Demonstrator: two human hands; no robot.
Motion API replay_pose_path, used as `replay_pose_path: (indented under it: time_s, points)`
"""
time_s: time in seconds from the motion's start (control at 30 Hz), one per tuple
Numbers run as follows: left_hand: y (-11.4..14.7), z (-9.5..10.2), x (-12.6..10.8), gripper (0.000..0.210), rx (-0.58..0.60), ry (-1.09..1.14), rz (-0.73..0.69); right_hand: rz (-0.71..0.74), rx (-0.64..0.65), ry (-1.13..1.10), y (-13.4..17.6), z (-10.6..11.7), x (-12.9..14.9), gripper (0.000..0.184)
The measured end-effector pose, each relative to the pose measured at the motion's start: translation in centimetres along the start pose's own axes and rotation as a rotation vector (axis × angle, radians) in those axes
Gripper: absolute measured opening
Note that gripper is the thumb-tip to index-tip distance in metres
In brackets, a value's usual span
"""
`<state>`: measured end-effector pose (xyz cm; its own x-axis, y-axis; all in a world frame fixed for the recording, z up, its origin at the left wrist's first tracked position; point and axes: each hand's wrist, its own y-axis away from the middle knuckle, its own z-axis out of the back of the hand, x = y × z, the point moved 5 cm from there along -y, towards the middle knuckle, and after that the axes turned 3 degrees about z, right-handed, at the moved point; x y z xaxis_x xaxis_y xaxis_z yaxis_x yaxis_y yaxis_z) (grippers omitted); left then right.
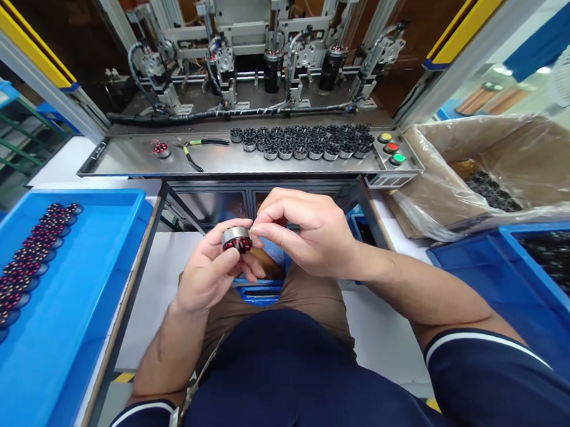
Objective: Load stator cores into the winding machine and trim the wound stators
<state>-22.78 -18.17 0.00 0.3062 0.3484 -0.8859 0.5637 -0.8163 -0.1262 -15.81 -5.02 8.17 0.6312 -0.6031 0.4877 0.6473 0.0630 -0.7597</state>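
Observation:
My left hand (pixel 206 270) holds a motor stator (pixel 237 238) between thumb and fingers over my lap. The stator has a silver metal ring, with black plastic and red windings inside. My right hand (pixel 308 231) is closed in a pinch right beside the stator's right edge. Whatever lies between its thumb and forefinger is too small to make out. Ahead on the metal tray (pixel 146 165), another stator with red windings (pixel 161 149) sits at the left. Cutting pliers with green and black handles (pixel 198 149) lie spread beside it.
Several rows of black-and-silver stators (pixel 302 140) stand on the tray. Coloured push buttons (pixel 392 147) are at its right end, below machine fixtures (pixel 273 63). A blue bin (pixel 91 252) at left holds lined-up wound parts. To the right are a plastic-lined carton (pixel 431 217) and a blue crate (pixel 510 275).

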Motion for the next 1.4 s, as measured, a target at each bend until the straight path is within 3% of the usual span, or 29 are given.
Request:
replay_pose_path:
  time_s: [0.17,0.27,0.37,0.47,0.53,0.6,0.77,0.97,1.03,1.17,1.23,1.33,1.4]
  points:
    - [0.2,0.8,-0.7,0.040,-0.167,-0.093,-0.273,0.009,-0.027,-0.001,0.3,-0.2,-0.1,0.018]
    - [0.2,1.2,-0.5,0.037,-0.241,-0.137,-0.278,0.039,-0.044,0.003,0.3,-0.1,-0.1,0.017]
    - [0.0,1.2,-0.3,0.031,-0.230,-0.138,-0.242,0.051,-0.056,0.013,0.3,-0.1,0.0,0.017]
    - [-0.1,1.0,-0.9,0.027,-0.236,-0.191,-0.322,0.019,-0.119,0.018,0.7,-0.1,0.4,0.017]
    - [-0.2,0.9,-1.5,0.027,-0.251,-0.235,-0.396,-0.081,-0.196,-0.012,1.3,-0.2,0.8,0.016]
    - [-0.3,0.8,-1.9,0.027,-0.243,-0.252,-0.438,-0.268,-0.238,-0.141,2.1,-0.9,0.8,0.015]
    - [-0.4,1.0,-2.5,0.028,-0.185,-0.300,-0.445,-0.756,-0.182,-0.780,4.1,-4.6,-0.2,0.028]
    - [-0.2,1.3,-3.3,0.028,-0.140,-0.344,-0.473,-0.905,-0.150,-1.171,4.8,-6.0,-1.7,0.042]
    - [-0.1,1.2,-3.5,0.028,-0.100,-0.368,-0.497,-0.929,-0.087,-1.309,5.0,-6.6,-1.9,0.048]
    - [-0.1,0.6,-4.1,0.024,0.006,-0.512,-0.558,-0.882,0.012,-1.432,5.2,-7.5,-2.0,0.041]
    - [0.1,0.7,-4.4,0.034,-0.035,-0.604,-0.608,-0.812,-0.001,-1.354,5.2,-7.3,-2.3,0.042]
    - [0.8,1.6,-4.6,0.062,-0.229,-0.645,-0.615,-0.543,-0.112,-0.863,4.8,-5.4,-2.8,0.045]
    - [1.1,1.9,-3.7,0.063,-0.287,-0.619,-0.474,-0.256,-0.179,-0.420,4.3,-3.7,-2.2,0.039]
